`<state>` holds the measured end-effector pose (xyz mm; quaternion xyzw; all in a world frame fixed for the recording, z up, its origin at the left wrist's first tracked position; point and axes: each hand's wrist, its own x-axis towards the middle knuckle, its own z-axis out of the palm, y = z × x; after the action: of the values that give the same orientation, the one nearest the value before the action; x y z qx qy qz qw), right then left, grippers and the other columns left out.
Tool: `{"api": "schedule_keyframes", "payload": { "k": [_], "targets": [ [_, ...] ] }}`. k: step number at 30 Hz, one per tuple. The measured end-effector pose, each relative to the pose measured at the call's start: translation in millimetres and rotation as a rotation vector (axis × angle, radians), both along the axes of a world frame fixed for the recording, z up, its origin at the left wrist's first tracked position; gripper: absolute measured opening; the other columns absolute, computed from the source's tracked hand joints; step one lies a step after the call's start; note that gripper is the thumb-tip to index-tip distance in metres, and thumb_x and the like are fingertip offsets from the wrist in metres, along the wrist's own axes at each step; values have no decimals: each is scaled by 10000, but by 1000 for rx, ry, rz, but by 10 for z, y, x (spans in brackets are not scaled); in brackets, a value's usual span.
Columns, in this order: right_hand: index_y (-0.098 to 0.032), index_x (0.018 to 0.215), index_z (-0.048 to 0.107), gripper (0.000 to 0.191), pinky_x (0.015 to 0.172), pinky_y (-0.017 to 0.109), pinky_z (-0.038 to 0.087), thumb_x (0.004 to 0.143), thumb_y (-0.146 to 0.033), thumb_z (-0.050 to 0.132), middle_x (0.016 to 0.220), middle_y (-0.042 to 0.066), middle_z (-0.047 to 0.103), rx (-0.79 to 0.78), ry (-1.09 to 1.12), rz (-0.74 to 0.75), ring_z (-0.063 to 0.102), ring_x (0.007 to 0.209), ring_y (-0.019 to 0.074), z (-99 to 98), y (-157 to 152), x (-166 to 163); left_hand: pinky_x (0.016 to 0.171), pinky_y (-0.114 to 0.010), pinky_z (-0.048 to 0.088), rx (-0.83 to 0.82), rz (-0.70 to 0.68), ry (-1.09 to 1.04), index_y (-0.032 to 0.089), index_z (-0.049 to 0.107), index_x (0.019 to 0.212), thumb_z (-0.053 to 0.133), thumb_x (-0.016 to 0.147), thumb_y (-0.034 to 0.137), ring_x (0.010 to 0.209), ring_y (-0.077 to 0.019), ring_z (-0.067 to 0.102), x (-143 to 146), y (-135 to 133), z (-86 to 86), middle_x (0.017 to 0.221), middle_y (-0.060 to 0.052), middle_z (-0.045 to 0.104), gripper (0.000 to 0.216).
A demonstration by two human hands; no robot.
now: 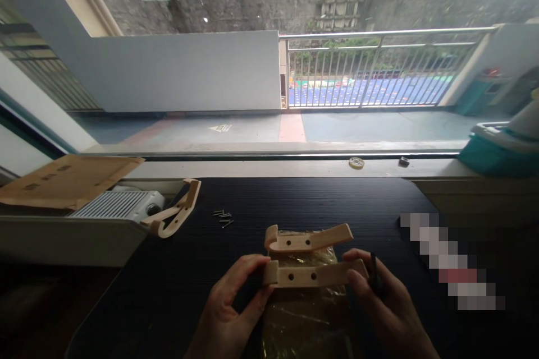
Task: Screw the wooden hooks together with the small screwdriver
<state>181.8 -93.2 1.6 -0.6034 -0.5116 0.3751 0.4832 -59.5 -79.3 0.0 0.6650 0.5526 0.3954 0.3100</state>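
Bracket (pixel 302 275) of pale wood between left hand (pixel 238 294) and right hand (pixel 389 300), an end in each hand's narrow pinch.

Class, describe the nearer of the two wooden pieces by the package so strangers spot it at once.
Start at the black table and find the film-wrapped package on its near side. Over it, look for the nearer wooden piece, a pale bar with two holes. Left grip and right grip hold its ends, whereas the farther wooden piece is in neither.
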Motion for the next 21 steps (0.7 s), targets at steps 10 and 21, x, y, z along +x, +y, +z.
{"api": "schedule_keyframes", "payload": {
  "k": [10, 21],
  "targets": [
    [-223, 898, 615, 257, 577, 189, 443, 813, -451, 532, 753, -8, 606, 28, -19, -34, 550, 682, 141, -19, 10, -40, 884, -252, 514, -35, 3, -15, 243, 629, 1020, 617, 800, 353, 964, -186, 631, 7, -13, -29, 1046, -14, 673, 246],
    [-223, 893, 611, 257, 540, 201, 436, 825, -450, 514, 728, 2, 598, 16, -42, -31, 537, 657, 147, -1, 44, -77, 882, -272, 524, -29, 34, -10, 241, 637, 1017, 625, 787, 361, 963, -203, 635, -13, -8, -35, 1053, -26, 675, 260]
  ]
}}
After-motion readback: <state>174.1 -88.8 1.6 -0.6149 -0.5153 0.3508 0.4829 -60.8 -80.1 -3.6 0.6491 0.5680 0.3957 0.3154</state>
